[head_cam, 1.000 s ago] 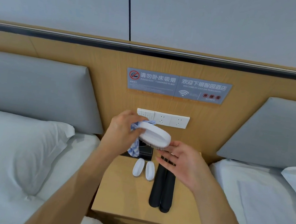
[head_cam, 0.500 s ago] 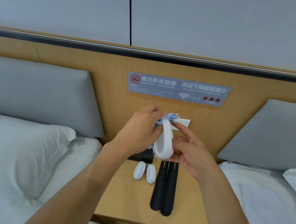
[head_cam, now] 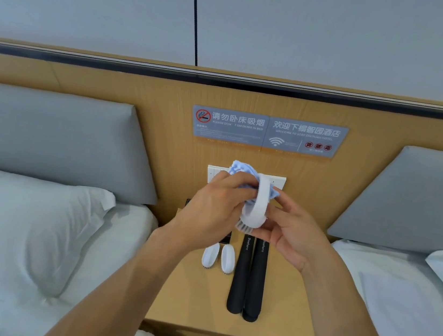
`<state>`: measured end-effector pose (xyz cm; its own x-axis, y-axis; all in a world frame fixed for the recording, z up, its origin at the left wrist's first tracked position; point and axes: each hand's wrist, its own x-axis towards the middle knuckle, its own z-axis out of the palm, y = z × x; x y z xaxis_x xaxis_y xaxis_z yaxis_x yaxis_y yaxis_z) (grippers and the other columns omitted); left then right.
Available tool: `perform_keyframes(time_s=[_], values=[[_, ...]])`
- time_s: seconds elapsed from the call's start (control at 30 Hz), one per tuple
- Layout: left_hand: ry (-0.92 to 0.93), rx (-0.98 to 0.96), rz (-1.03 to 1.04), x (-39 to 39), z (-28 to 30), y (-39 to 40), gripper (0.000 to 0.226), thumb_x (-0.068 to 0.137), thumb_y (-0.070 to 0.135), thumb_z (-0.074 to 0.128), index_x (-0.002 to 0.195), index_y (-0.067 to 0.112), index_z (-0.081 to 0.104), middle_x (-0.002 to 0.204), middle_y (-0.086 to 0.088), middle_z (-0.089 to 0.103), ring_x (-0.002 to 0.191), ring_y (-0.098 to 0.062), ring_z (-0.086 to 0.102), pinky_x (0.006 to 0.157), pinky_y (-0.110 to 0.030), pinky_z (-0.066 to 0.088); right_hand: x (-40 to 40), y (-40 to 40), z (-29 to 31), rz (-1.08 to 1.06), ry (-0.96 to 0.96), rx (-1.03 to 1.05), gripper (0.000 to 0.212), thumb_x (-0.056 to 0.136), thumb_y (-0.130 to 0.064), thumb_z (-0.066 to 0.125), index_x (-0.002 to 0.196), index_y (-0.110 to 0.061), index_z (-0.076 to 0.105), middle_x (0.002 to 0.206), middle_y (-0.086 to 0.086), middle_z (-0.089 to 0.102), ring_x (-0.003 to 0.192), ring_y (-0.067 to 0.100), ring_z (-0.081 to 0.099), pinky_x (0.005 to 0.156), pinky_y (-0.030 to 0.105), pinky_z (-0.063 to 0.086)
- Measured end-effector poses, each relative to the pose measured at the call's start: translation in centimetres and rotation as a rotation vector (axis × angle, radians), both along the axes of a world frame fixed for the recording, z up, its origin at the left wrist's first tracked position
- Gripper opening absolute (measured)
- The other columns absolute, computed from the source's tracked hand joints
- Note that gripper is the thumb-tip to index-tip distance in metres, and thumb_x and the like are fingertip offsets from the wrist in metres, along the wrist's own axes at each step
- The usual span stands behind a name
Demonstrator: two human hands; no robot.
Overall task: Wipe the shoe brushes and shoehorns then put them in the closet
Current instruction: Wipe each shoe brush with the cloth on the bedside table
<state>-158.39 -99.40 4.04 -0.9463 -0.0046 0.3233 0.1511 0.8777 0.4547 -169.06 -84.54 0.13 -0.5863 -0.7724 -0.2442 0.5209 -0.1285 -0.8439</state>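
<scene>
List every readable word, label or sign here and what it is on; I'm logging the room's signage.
"请勿卧床吸烟" and "PLEASE DON'T SMOKING IN BED": left grey wall sign, beside a no-smoking symbol.
"欢迎下榻智园酒店" and "WELCOME TO STAY ZHI YUAN HOTEL": right grey wall sign, above a wifi symbol.
"Shoehorn": left black shoehorn.
"Shoehorn", partly hidden: right black shoehorn.
Small print and red round marks on both signs: too blurred to read.

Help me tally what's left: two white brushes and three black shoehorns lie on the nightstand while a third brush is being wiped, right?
Not quite: the head view shows two black shoehorns, not three. Two white brushes lie beside them on the nightstand, and a third brush is being wiped.
</scene>
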Motion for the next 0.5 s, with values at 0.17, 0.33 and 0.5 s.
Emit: perform_keyframes(time_s=[0.17,0.33,0.5], values=[[-0.048,-0.011,-0.121,0.1,1.4,-1.3,0.043,0.089,-0.008,0.044,0.114,0.014,0.07,0.129,0.006,0.058,0.103,-0.017,0.047,0.09,-0.033,0.041,-0.3,0.9,0.0,0.098,-0.059,-0.098,0.055,0.083,-0.003,0.068,0.136,-0.017,0.06,0.13,0.023,0.063,0.117,0.042,0.064,0.093,0.059,0.054],[-0.032,0.044,-0.154,0.2,1.9,-1.3,0.045,0.08,-0.014,0.046,0.105,0.01,0.075,0.121,0.003,0.064,0.104,-0.02,0.053,0.093,-0.031,0.041,-0.2,1.1,-0.2,0.087,-0.1,-0.128,0.057,0.077,-0.004,0.075,0.132,-0.015,0.062,0.128,0.025,0.064,0.115,0.042,0.065,0.086,0.052,0.058],[-0.042,0.096,-0.205,0.8,1.5,-1.1,0.046,0.075,-0.02,0.05,0.097,0.01,0.077,0.113,0.004,0.067,0.102,-0.023,0.055,0.087,-0.036,0.046,-0.4,1.2,0.0,0.037,-0.162,-0.073,0.055,0.08,0.0,0.065,0.134,-0.011,0.059,0.125,0.025,0.066,0.109,0.043,0.068,0.081,0.052,0.06]])
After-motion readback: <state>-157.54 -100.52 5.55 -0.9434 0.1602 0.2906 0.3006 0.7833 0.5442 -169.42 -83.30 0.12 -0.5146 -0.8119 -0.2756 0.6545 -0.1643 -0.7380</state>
